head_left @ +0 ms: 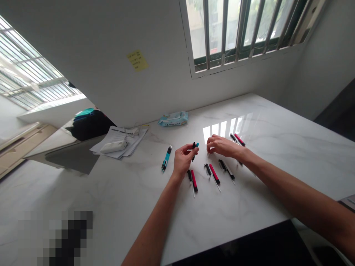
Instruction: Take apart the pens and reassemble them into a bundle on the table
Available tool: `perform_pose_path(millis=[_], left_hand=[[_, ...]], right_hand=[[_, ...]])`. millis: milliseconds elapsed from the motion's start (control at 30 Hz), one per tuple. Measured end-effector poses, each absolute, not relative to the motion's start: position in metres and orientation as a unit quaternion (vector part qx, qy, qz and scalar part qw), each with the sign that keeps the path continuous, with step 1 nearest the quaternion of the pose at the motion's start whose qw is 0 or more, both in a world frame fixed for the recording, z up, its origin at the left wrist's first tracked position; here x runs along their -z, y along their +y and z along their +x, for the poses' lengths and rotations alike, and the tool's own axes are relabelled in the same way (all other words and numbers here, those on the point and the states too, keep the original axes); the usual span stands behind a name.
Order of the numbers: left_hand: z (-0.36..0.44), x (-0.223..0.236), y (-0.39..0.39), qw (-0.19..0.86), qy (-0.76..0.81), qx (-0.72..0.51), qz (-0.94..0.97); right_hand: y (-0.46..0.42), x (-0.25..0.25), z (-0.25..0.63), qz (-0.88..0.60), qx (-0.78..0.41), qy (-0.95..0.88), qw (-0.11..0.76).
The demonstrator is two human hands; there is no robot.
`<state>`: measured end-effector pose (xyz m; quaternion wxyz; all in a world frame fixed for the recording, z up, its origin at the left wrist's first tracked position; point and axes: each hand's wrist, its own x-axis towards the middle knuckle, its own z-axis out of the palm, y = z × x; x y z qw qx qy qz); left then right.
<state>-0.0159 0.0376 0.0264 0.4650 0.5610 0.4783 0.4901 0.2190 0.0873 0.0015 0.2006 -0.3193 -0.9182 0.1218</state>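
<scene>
My left hand [183, 159] is closed around black and teal pen parts [197, 145], whose ends stick up past the thumb. My right hand [222, 145] hovers low over or rests on the tabletop just to the right, its fingertips pinched together; a small pale tip shows under them, too small to name. Below the hands lie taken-apart pens: a red barrel [194, 180], another red barrel [214, 174] and a black barrel [230, 173], each beside a thin white refill and a black piece. More parts lie partly behind my right forearm. Two teal pens [166, 159] lie left of my left hand.
A blue wipes packet [173, 119] lies by the wall. Farther left, papers [122, 142] with a white object on top lie beside a grey laptop-like panel [72, 159]. Another red barrel [239, 139] lies beyond my right wrist. The marble-patterned table [116, 207] ends near me at a dark edge.
</scene>
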Motion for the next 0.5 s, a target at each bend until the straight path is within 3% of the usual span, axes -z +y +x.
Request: perform_pose_path(millis=[133, 233, 367, 500], left_hand=[[-0.019, -0.025, 0.040, 0.446, 0.482, -0.497, 0.567], [-0.022, -0.022, 0.042, 0.423, 0.495, -0.491, 0.579], [-0.021, -0.020, 0.041, 0.405, 0.505, -0.475, 0.596], [-0.017, -0.021, 0.036, 0.402, 0.503, -0.462, 0.610]], right_hand=[[0.078, -0.009, 0.213, -0.336, -0.124, -0.901, 0.244], [0.073, -0.019, 0.213, -0.377, -0.175, -0.836, 0.359], [0.077, -0.020, 0.217, -0.389, -0.328, -0.700, 0.501], [0.083, -0.013, 0.215, -0.371, -0.477, -0.588, 0.538]])
